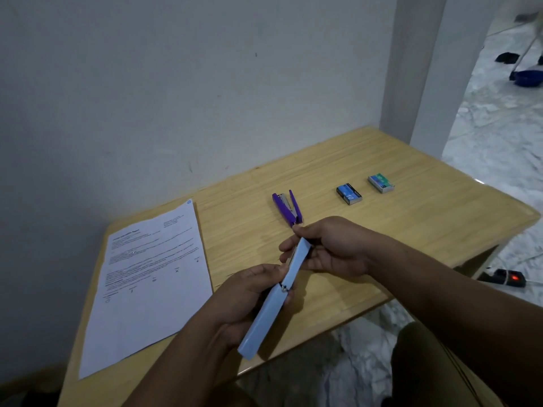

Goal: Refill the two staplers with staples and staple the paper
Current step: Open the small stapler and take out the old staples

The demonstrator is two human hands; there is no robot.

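Note:
A light blue stapler (269, 314) is swung fully open into one long strip above the table's front edge. My left hand (244, 298) grips its lower half near the hinge. My right hand (329, 248) pinches the upper half at its far end. A purple stapler (288, 207) lies partly open on the table just beyond my right hand. A blue staple box (349, 193) and a green staple box (381, 182) sit to the right of it. The printed paper (147, 277) lies flat at the left.
The wooden table (411, 218) stands against a white wall, with a pillar at its back right corner. On the floor to the right are a power strip (511, 278) with a red light and a blue dustpan (527, 77). My knee shows at the lower right.

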